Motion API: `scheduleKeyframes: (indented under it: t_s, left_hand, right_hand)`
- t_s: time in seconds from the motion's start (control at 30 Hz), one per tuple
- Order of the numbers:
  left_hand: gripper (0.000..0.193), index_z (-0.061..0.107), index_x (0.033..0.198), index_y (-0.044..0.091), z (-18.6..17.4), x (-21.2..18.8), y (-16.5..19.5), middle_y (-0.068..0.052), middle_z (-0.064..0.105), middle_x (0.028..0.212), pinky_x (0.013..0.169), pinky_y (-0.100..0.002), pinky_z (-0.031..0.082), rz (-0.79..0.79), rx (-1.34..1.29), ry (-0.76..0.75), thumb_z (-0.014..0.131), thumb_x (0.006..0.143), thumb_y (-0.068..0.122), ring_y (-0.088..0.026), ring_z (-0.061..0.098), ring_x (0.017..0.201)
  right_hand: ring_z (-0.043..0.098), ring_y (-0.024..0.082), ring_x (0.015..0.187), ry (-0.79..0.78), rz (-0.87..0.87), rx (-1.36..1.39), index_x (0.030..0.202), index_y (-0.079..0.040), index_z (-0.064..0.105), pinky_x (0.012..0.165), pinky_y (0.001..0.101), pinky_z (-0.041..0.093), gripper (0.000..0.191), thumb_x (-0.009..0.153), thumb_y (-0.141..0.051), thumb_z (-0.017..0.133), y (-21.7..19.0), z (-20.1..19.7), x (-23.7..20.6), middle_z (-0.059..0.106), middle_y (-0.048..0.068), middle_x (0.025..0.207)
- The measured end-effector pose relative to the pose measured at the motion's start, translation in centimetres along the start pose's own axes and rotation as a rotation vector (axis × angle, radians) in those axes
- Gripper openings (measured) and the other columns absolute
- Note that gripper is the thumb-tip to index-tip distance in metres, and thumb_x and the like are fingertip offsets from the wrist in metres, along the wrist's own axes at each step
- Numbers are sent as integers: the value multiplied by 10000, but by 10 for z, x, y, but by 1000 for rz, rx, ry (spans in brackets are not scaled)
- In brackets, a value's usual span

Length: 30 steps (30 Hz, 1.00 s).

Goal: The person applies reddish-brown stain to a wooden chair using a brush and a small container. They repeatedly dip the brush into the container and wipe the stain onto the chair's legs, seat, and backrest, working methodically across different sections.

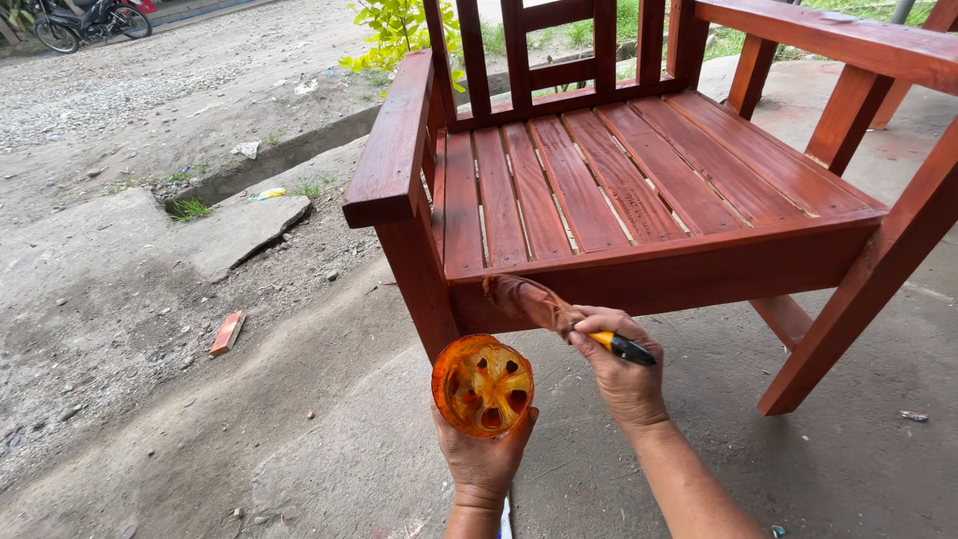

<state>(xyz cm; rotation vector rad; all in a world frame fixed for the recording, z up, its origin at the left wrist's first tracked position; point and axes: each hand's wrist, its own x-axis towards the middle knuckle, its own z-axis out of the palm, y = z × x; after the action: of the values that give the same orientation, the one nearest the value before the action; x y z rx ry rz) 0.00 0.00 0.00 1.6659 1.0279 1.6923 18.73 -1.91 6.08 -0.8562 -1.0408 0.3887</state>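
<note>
1. While the right hand (621, 364) grips one stained brush (559, 317) against one red wooden chair (639, 190), the left hand (484, 454) holds one orange container (482, 386).
2. Bare concrete ground (329, 439) lies outdoors.

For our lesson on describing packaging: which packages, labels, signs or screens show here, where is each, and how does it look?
Container: in the left hand, below the chair; round, clear, orange-stained, bottom toward camera.
Wrapper: on the ground by the ditch, left of the chair; small, yellow.
No labels, signs or screens visible.

Perhaps a yellow wrapper (268, 194) by the gutter.
</note>
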Motion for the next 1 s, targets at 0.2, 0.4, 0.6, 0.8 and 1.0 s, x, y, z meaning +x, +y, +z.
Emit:
scheduleKeyframes:
  t_s: [0.2,0.4,0.6,0.8,1.0]
  left_hand:
    - [1028,353,1402,50,60,-11,13,-121,570,1324,1052,-393,545,-27,-97,-89,956,601,276,-265,633,1224]
    - [993,322,1419,85,106,-7,27,-119,546,1339,1102,-405,532,-26,-93,-194,922,660,311,-262,609,1280]
    - [985,363,1384,79,124,1,29,-125,544,1292,1065,-398,549,-28,-75,-220,942,621,310,-277,615,1237]
    - [990,365,1373,64,120,6,28,-126,552,1283,1040,-391,548,-19,-88,-219,960,609,273,-269,622,1216]
    - [1005,340,1400,71,87,14,20,-126,538,1327,1068,-394,545,-48,-139,-168,945,620,259,-263,616,1252]
  right_hand:
    - [719,197,1083,207,-77,52,1004,-42,690,1021,338,593,158,897,61,741,1,-127,25,738,143,1159]
    - [729,180,1033,345,-66,-35,1003,-43,670,964,313,631,152,943,82,734,-8,-225,60,714,117,1104]
    - [739,175,1017,587,-153,-249,985,-51,663,946,299,667,139,986,60,745,-11,-282,74,704,85,1079]
    - [707,200,1115,694,-390,-746,1021,-10,693,1045,318,619,153,1023,126,765,1,-288,69,663,122,1149]
    - [711,138,1013,727,-204,-570,1005,-81,678,926,274,610,156,964,31,779,0,-222,73,711,29,1063]
